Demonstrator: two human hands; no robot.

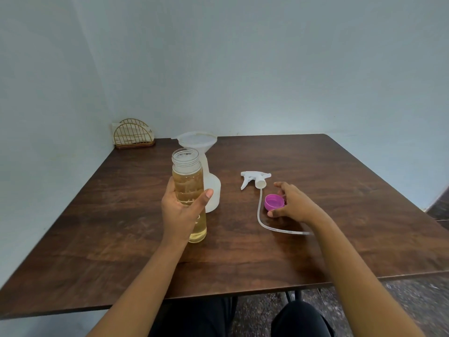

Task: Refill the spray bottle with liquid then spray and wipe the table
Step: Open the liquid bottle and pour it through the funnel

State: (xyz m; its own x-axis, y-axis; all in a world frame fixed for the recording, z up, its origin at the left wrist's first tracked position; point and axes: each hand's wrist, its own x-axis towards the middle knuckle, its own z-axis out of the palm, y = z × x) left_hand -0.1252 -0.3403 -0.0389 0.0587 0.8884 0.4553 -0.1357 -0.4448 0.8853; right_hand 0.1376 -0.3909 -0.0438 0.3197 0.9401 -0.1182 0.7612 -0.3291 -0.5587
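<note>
My left hand [181, 210] is wrapped around a clear, uncapped bottle of yellowish liquid [188, 188], upright at the table's middle. Right behind it stands the white spray bottle [212, 190] with a translucent funnel [197, 140] in its neck. The white trigger sprayer head [255, 179] lies on the table to the right, its long dip tube [261, 220] curving toward me. My right hand [292, 203] holds a purple cap [274, 201] by its rim, on or just above the table beside the tube.
The dark wooden table [340, 215] stands against pale walls. A gold wire napkin holder [132, 136] sits at its far left corner. The table's near edge is just above my legs, and its right edge drops to a speckled floor.
</note>
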